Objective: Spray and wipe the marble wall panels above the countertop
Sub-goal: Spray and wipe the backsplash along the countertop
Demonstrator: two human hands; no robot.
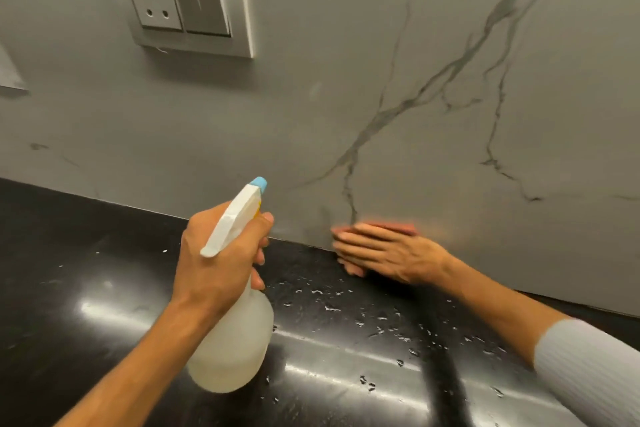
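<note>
The grey marble wall panel (346,97) with dark veins fills the upper view above a black countertop (86,288). My left hand (218,260) grips the neck of a white spray bottle (235,340) with a blue nozzle tip, which points at the wall. My right hand (384,253) lies flat with straight fingers and presses a pinkish cloth (401,228) against the bottom of the panel, just above the counter. Most of the cloth is hidden under the hand.
A white socket and switch plate (180,0) sits on the wall at the upper left. Water droplets (363,315) are scattered over the glossy countertop in front of my right hand. A pale edge of something shows at the far left (10,76).
</note>
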